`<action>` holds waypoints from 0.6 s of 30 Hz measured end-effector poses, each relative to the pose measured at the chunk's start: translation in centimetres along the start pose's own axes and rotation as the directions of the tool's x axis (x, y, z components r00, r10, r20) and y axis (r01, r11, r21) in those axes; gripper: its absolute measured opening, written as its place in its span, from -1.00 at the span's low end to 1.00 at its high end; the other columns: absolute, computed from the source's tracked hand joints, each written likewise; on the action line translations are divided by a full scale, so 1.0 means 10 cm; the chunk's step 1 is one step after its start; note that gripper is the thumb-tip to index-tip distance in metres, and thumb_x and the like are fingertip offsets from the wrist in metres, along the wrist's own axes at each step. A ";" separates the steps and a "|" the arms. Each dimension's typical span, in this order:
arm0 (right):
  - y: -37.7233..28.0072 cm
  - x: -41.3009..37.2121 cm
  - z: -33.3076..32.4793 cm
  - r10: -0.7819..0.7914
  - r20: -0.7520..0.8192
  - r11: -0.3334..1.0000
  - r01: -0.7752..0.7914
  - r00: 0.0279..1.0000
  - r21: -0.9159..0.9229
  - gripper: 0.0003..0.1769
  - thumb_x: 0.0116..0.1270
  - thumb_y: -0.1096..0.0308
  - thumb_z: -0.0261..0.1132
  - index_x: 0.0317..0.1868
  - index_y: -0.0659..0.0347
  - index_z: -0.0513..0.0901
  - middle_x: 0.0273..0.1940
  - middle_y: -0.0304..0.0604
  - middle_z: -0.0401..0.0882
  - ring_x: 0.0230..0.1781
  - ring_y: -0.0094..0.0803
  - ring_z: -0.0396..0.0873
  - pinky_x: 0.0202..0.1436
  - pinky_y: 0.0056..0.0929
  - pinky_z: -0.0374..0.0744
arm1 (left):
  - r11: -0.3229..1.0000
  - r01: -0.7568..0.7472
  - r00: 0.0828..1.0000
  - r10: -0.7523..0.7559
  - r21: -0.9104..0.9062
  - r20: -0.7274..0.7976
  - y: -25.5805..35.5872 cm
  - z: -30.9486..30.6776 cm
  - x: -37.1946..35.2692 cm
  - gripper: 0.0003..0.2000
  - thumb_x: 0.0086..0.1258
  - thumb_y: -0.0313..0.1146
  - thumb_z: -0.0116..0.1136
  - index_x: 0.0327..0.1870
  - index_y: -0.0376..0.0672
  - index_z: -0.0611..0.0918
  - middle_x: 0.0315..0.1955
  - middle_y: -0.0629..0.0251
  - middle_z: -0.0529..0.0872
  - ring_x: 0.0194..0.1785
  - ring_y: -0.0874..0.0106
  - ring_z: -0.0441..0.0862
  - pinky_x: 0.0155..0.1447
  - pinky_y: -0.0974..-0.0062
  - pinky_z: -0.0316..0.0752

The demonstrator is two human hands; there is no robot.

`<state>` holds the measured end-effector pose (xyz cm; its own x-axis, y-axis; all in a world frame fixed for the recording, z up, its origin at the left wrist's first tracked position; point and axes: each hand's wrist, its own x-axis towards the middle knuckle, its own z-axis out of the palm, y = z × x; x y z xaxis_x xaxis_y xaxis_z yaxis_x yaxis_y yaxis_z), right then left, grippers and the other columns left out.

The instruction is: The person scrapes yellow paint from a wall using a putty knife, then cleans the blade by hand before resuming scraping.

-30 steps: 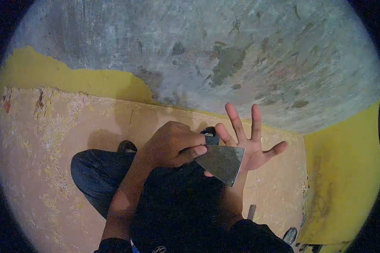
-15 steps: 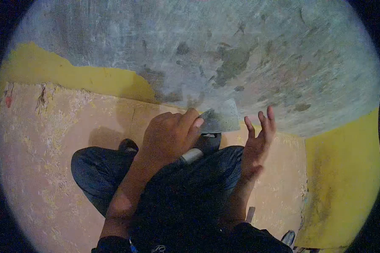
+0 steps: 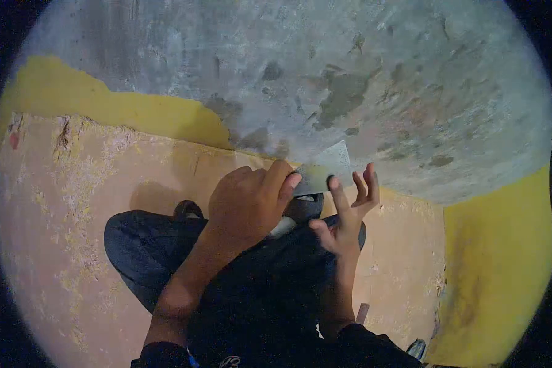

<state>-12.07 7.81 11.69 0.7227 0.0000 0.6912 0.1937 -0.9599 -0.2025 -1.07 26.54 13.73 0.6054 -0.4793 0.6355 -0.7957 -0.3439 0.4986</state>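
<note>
Scraper (image 3: 322, 170), flat-bladed, raised before the grey wall (image 3: 178, 55). My left hand (image 3: 248, 199) pinches it at the narrow end of the blade, between thumb and curled fingers; the handle is hidden, so I cannot tell how it lies in the palm. The blade fans out toward my other hand, tilted, one corner pointing up at the wall. My right hand (image 3: 348, 224) is loosely spread and grips nothing: its index finger reaches to the blade's lower border, with other fingers half curled beside it. Whether that fingertip touches the metal or stands just in front, I cannot tell. I sit with bent knees in dark trousers (image 3: 142, 245) on a scuffed pinkish floor (image 3: 135, 165); a yellow paint band (image 3: 129, 107) edges the wall's foot. Step in hand, as I judge it: bringing a fingertip to the steadied blade. The next move calls for a firm left pinch and a light finger, clear of the edge.
</note>
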 end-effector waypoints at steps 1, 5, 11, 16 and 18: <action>-0.02 -0.02 0.04 -0.001 0.001 1.000 0.001 1.000 0.002 -0.18 0.23 -0.40 0.21 0.33 -0.04 0.52 0.49 0.20 -0.21 0.52 0.22 -0.10 0.42 0.13 0.21 | 1.000 0.028 0.999 -0.028 -0.001 0.023 0.00 0.00 0.00 -0.81 0.47 -0.20 0.09 -0.29 -0.10 0.53 -0.63 0.19 0.61 -0.54 0.15 0.61 -0.41 0.21 0.50; -0.11 -0.10 0.11 0.022 0.109 0.999 -0.024 0.994 0.023 -0.31 0.18 -0.37 0.28 0.23 -0.20 0.63 0.45 0.34 -0.08 0.45 0.24 -0.04 0.45 0.05 0.19 | 0.997 0.059 0.998 -0.060 -0.050 -0.005 -0.02 0.04 0.00 -0.82 0.48 -0.19 0.08 -0.24 -0.10 0.52 -0.62 0.17 0.61 -0.52 0.13 0.62 -0.41 0.17 0.49; -0.26 -0.12 0.18 0.384 0.245 0.186 -0.334 0.890 0.924 0.24 0.22 -0.59 -0.03 0.55 0.32 -0.06 0.56 0.00 -0.09 0.44 -0.30 0.13 0.41 -0.08 0.25 | 0.866 0.169 0.985 -0.160 -0.471 0.060 -0.22 0.11 -0.01 -0.78 0.54 -0.16 -0.02 -0.18 -0.13 0.47 -0.63 0.23 0.57 -0.60 0.23 0.57 -0.47 0.30 0.43; -0.38 0.12 0.06 0.389 0.183 0.091 -0.235 0.903 0.968 0.25 0.22 -0.61 -0.12 0.54 0.35 -0.04 0.57 0.04 -0.15 0.49 -0.24 0.09 0.46 -0.14 0.21 | -0.101 0.681 0.731 0.026 -0.725 0.682 -0.35 0.11 0.00 -0.62 0.58 0.02 -0.13 -0.03 -0.16 0.48 -0.57 0.46 0.35 -0.66 0.62 0.27 -0.63 0.68 0.19; -0.38 0.20 0.04 0.396 0.135 0.172 -0.218 0.908 0.961 0.26 0.21 -0.62 -0.13 0.54 0.36 -0.05 0.58 0.04 -0.17 0.49 -0.25 0.08 0.46 -0.16 0.20 | -0.186 0.696 0.715 0.082 -0.694 0.694 -0.38 0.17 -0.04 -0.55 0.57 0.08 -0.14 0.00 -0.20 0.48 -0.58 0.43 0.35 -0.68 0.60 0.27 -0.66 0.66 0.18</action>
<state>-11.04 11.56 13.55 0.8227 -0.3426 0.4537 0.5133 0.1044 -0.8518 1.67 26.66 10.59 0.3530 -0.9317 0.0859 0.5832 0.2909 0.7584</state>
